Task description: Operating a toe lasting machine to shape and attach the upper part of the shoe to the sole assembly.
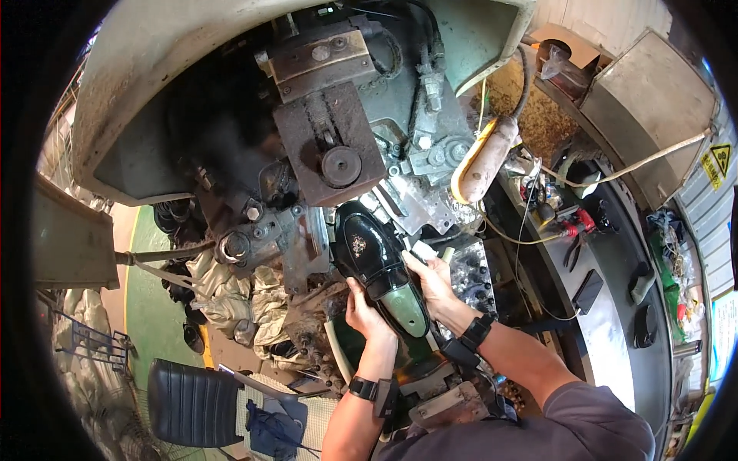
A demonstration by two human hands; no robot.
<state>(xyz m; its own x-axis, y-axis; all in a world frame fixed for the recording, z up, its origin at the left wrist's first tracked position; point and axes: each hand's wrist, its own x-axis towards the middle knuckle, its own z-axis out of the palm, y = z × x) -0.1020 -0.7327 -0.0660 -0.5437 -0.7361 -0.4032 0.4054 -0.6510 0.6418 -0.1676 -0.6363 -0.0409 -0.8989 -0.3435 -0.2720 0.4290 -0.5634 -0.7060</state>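
A glossy black shoe upper (372, 250) is stretched over a green shoe last (405, 309), its toe pointing away from me under the machine's dark metal block (327, 142). My left hand (367, 313) is closed on the near left side of the shoe, thumb along its edge. On the opposite side my right hand (432, 283) grips the shoe, with its fingers partly hidden. Light glints on the toe. Whether the toe touches the machine parts around it, I cannot tell.
A lit work lamp (486, 160) hangs right of the block. Pliers (573, 250) and a dark phone-like device (588, 291) lie on the curved bench (607, 338) at right. A black-backed chair (194, 403) stands at lower left, near crumpled pale cloth (269, 311).
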